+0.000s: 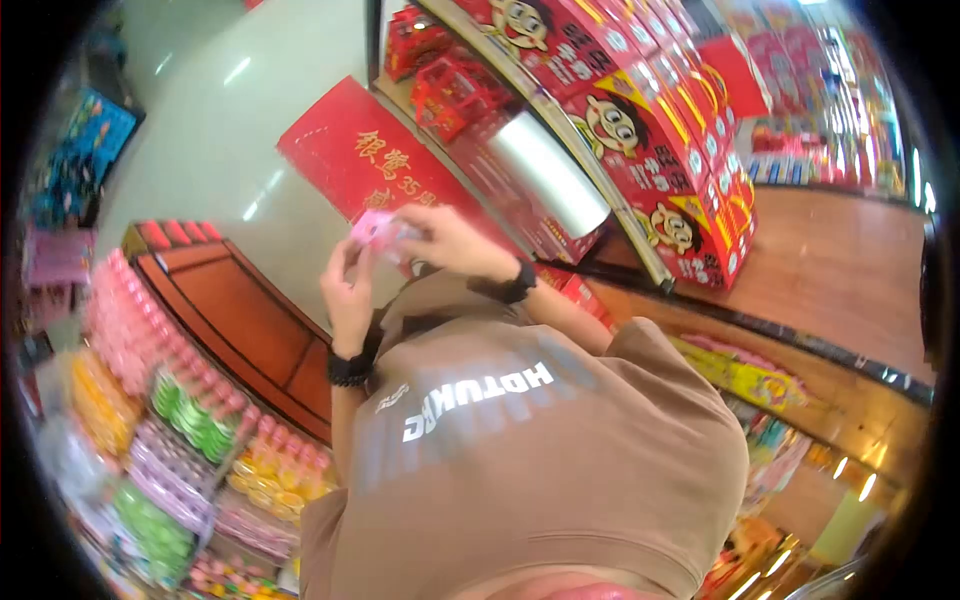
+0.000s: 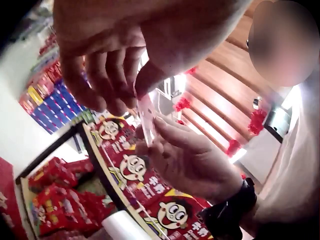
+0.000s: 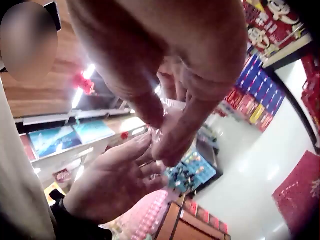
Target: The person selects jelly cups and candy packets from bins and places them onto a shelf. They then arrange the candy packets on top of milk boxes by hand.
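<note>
In the head view a small pink packet (image 1: 372, 228) with a dark mark on it is held up in front of my chest. My left hand (image 1: 348, 298) pinches its near side between thumb and fingers. My right hand (image 1: 455, 245) pinches its other side, where clear, shiny plastic shows. Edge-on in the left wrist view, the packet (image 2: 146, 120) looks thin and flat between both hands' fingertips. Crinkled clear film (image 3: 172, 104) shows under the right hand's fingers in the right wrist view, which hide most of the packet. Both wrists wear black bands.
Red drink cartons (image 1: 640, 130) with a cartoon face fill the shelf to the right. A red sign board (image 1: 350, 140) stands ahead on the pale floor (image 1: 220, 110). At left is a brown wooden stand (image 1: 245, 310), with colourful packaged goods (image 1: 180, 430) beside it.
</note>
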Motion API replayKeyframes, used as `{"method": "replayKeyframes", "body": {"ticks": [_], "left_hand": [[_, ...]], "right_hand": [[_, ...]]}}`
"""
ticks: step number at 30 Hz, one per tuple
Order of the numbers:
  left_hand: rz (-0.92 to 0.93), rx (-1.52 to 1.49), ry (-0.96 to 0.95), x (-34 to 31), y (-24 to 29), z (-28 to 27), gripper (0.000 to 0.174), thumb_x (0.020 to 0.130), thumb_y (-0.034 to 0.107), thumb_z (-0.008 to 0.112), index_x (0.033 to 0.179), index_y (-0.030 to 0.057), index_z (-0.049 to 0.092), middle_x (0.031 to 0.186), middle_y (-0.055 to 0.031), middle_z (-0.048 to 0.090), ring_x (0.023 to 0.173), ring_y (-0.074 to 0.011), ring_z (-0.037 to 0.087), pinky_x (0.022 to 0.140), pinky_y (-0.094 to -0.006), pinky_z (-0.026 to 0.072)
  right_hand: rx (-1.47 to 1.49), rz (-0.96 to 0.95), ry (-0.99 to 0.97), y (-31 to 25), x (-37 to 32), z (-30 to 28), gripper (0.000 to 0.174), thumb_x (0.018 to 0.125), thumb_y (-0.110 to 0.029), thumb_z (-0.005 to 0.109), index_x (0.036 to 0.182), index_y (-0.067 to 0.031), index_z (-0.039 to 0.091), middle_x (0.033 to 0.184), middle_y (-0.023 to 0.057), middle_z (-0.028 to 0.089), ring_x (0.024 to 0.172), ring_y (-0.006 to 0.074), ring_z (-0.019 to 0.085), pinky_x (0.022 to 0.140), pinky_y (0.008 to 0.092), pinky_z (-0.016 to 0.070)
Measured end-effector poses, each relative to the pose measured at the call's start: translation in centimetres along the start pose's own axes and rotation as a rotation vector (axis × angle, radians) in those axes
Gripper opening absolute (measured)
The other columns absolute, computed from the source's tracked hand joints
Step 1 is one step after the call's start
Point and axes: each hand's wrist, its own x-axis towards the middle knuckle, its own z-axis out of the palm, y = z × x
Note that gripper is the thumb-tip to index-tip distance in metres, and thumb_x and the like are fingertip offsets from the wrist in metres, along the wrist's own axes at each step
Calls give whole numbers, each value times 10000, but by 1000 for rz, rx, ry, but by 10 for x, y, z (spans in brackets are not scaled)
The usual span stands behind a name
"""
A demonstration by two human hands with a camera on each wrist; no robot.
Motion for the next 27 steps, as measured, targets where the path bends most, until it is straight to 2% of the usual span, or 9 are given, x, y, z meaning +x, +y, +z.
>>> {"method": "replayKeyframes", "body": {"ticks": [5,8,12,20,21,22,23,24,27], "left_hand": [[242,69,-549,58,73,106,405,960,37,634,1360,4,581,1116,-130,718,999,-186,692,905,-336,545],[427,129,-792,79,85,167,440,944,57,649,1374,16,569,1175,-170,682,1058,-257,682,944,-373,531],[776,209,-647,100,100,264,584,899,57,665,1450,23,473,1395,-231,511,1273,-418,525,1011,-449,491],[1053,466,-592,169,113,387,584,814,103,667,1357,-35,501,1324,-267,547,1229,-415,538,995,-482,501],[976,537,-659,185,119,399,548,807,115,681,1314,-25,531,1298,-250,570,1226,-398,546,1004,-481,496],[542,945,-981,165,197,375,458,826,152,666,1251,7,571,1261,-213,602,1229,-367,553,1054,-483,457],[1103,797,-597,189,131,400,441,864,164,603,1283,29,579,1276,-189,615,1248,-347,555,1097,-478,417],[1342,625,-410,209,106,418,463,888,160,546,1334,37,566,1335,-185,603,1318,-327,518,1104,-464,410],[1116,790,-634,195,115,399,734,837,188,627,1518,27,404,1593,-172,370,1504,-348,286,1125,-532,348]], "right_hand": [[218,-51,689,45,-34,-94,486,952,-77,660,1407,-55,491,1089,85,686,946,160,686,783,305,574],[410,-147,832,34,-59,-152,582,977,-49,632,1494,-56,364,1108,137,693,947,171,683,805,312,572],[222,-231,1083,41,-63,-196,518,969,-9,637,1444,-20,431,1177,143,686,1037,179,674,882,301,553],[-3,-193,1292,89,-22,-312,462,941,-145,688,1344,38,555,1057,145,740,943,150,687,778,300,552],[-216,-34,1282,80,-24,-318,521,932,-209,690,1366,44,551,1067,164,746,926,182,696,808,341,548],[-458,-172,1357,86,-23,-316,530,929,-216,672,1384,31,558,1053,177,738,923,231,689,827,403,534],[-632,-255,1390,91,-9,-325,433,945,-196,640,1318,22,608,1046,215,706,917,305,661,814,455,504],[-704,-154,1334,86,-4,-326,354,951,-179,620,1248,13,637,1100,260,667,924,363,631,784,473,483],[-852,75,1445,99,2,-312,318,965,-145,591,1230,24,637,1335,302,530,1241,463,466,1068,543,356]]}}
